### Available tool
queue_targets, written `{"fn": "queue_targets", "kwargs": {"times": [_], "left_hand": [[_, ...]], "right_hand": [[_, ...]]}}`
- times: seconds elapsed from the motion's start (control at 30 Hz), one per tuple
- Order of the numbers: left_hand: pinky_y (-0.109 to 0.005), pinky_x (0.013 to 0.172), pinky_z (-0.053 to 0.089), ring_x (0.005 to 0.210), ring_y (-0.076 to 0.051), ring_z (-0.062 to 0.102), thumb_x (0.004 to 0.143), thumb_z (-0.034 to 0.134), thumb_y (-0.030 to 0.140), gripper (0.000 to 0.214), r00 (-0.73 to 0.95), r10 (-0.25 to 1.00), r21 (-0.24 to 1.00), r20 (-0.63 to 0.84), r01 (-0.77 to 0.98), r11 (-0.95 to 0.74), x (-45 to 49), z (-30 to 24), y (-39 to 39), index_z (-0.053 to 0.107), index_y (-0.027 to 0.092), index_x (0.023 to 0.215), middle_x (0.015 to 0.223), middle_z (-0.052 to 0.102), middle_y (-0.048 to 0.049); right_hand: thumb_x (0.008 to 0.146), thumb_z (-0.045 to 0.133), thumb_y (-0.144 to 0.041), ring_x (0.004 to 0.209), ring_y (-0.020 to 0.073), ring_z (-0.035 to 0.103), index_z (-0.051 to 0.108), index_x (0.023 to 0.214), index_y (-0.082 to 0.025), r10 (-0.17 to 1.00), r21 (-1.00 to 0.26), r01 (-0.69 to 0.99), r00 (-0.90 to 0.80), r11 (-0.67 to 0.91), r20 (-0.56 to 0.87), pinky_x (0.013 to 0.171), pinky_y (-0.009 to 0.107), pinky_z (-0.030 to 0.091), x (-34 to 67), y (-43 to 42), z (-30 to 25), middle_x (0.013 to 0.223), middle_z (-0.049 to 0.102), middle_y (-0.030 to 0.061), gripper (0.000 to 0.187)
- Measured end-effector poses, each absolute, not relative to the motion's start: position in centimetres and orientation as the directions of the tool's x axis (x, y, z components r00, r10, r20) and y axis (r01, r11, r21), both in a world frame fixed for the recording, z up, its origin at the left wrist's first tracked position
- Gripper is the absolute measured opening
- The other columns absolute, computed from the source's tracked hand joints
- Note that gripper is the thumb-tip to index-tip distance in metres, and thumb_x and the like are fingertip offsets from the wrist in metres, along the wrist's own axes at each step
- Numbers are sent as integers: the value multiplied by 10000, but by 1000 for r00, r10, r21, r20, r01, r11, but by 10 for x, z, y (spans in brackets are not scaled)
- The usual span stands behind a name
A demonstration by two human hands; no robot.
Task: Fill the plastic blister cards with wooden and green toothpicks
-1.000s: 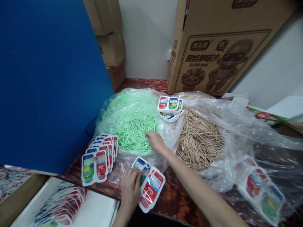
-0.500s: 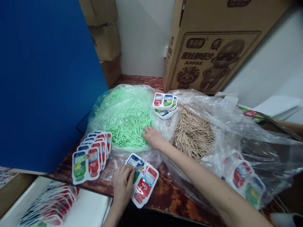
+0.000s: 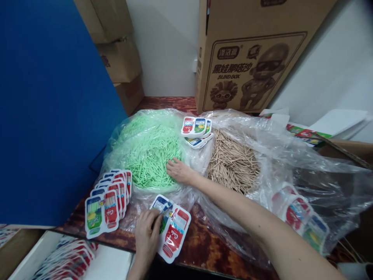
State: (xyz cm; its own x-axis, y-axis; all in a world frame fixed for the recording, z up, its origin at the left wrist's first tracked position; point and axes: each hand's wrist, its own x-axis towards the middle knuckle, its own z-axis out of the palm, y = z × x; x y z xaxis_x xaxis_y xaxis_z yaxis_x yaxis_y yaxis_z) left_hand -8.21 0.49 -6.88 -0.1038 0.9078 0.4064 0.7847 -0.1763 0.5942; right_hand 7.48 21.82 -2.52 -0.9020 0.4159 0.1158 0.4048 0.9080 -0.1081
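Observation:
My left hand grips the left side of a plastic pouch with a red cola bottle and a green-and-blue drink print; the thumb lies over it. My right hand reaches across to the right edge of a heap of short green sticks in a clear plastic bag. Its bent fingers are down among the sticks, and any it pinches are too small to single out. To the right, a second clear bag holds a heap of thin brown sticks.
Overlapping filled pouches lie at the left table edge, others between the heaps, more under plastic at right. A blue panel stands left, a large carton behind. A white box with pouches sits below the table.
The camera view has shifted slightly, so everything sits a little further left. My left hand keeps its grip on the pouch; my right hand's fingers stay at the green heap.

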Motion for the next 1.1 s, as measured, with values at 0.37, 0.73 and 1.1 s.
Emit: {"fn": "queue_targets", "kwargs": {"times": [0.37,0.73,1.1], "left_hand": [[-334,698,491,777,-213,636,895,528,304,154,-118,893,604,434,773,-191,-84,-72,5,644,226,833,818,691,-33],[-339,694,510,776,-219,644,897,512,327,191,-140,897,623,419,763,-172,-84,-72,5,657,227,822,820,700,-47],[-344,666,523,739,-227,663,891,522,351,199,-158,878,633,452,750,-191,-84,-72,5,662,238,805,787,711,-44]], "right_hand": [[890,464,-161,765,202,598,505,836,-197,827,-666,623,-562,409,-18,696,298,434,43,242,0,783,618,27,77],[882,575,-261,532,135,648,428,1063,-193,826,-950,126,-471,-284,-310,582,286,545,37,253,17,605,623,-37,242],[839,567,-111,426,76,506,524,866,-167,795,-893,-48,-477,-448,-374,542,245,490,54,249,29,521,551,-71,75]]}}
